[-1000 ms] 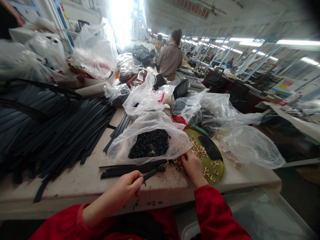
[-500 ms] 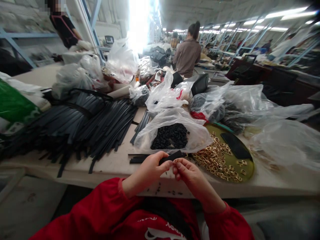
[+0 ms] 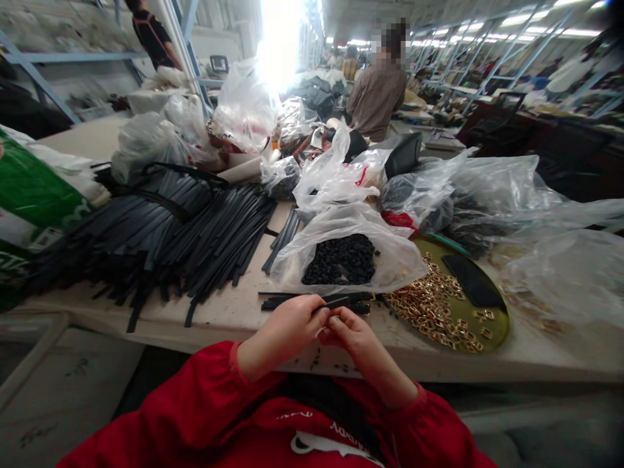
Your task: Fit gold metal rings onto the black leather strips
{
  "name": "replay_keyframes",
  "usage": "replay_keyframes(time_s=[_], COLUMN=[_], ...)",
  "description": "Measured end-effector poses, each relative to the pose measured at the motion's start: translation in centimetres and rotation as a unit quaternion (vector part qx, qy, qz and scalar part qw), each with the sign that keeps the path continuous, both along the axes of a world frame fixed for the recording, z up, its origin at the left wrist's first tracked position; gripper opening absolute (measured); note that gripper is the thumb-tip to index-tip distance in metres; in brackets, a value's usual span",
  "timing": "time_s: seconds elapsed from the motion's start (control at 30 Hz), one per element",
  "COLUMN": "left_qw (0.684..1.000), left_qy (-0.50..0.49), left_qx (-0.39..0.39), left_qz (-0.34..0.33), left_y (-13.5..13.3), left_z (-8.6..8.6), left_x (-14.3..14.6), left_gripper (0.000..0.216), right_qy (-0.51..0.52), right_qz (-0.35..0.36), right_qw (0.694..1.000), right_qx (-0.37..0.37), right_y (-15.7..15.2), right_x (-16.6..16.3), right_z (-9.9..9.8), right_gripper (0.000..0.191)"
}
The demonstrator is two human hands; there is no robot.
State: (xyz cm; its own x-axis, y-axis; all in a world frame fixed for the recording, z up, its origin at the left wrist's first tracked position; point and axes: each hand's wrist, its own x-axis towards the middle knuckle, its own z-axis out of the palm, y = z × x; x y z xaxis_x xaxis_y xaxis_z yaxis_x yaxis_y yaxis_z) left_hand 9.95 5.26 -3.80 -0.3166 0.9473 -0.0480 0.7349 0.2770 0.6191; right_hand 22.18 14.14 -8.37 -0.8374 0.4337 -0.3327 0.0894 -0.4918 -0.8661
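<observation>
My left hand [image 3: 292,330] is closed around a narrow black strap [image 3: 337,302], whose far end sticks out past the fingers. The fingertips of my right hand [image 3: 355,335] pinch together against the left thumb; whatever lies between them is too small and covered to make out. Both hands meet above the table's front edge. More black strips [image 3: 277,302] lie flat just behind them. A clear plastic bag [image 3: 287,266] lies open farther back, holding small black pieces [image 3: 338,260]. To the right, a round yellowish tray [image 3: 500,325] carries many gold buckles [image 3: 433,302].
Bundled black straps [image 3: 166,221] cover the table's left side, near a green bag [image 3: 39,188]. A flat black object [image 3: 472,281] rests on the tray. Filled plastic bags [image 3: 419,195] crowd the back. A person [image 3: 375,97] stands beyond, facing away.
The strap in my left hand has turned from showing its broad face to nearly edge-on. My hands stay together, with the right fingers moved slightly closer in. The view has shifted slightly left.
</observation>
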Motion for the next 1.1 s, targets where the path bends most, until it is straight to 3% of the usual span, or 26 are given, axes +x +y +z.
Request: replay_keyframes(time_s=[0.17,0.37,0.6,0.83,1.1], left_qw=[0.995,0.988,0.984,0.980,0.951], left_qy=[-0.091,-0.141,-0.152,-0.175,-0.288], left_qx=[-0.010,0.024,0.036,0.054,0.098], left_qz=[0.047,0.063,0.081,0.078,0.064], left_y=[-1.1,-0.2,0.3,-0.1,-0.6], left_z=[-0.7,-2.1,-2.5,-2.8,-2.7], left_x=[-0.6,1.0,1.2,2.0,1.7], left_gripper=[0.025,0.026,0.024,0.023,0.022], right_qy=[0.058,0.107,0.100,0.085,0.020], right_qz=[-0.162,-0.201,-0.269,-0.254,-0.257], right_qw=[0.979,0.953,0.949,0.955,0.964], right_qx=[-0.106,-0.201,-0.134,-0.126,0.062], right_y=[0.6,-0.5,-1.2,-2.5,-2.9], right_x=[-0.5,-1.9,-1.7,-2.0,-1.0], right_z=[0.0,0.8,0.5,-0.1,-0.9], right_gripper=[0.024,0.020,0.023,0.025,0.021])
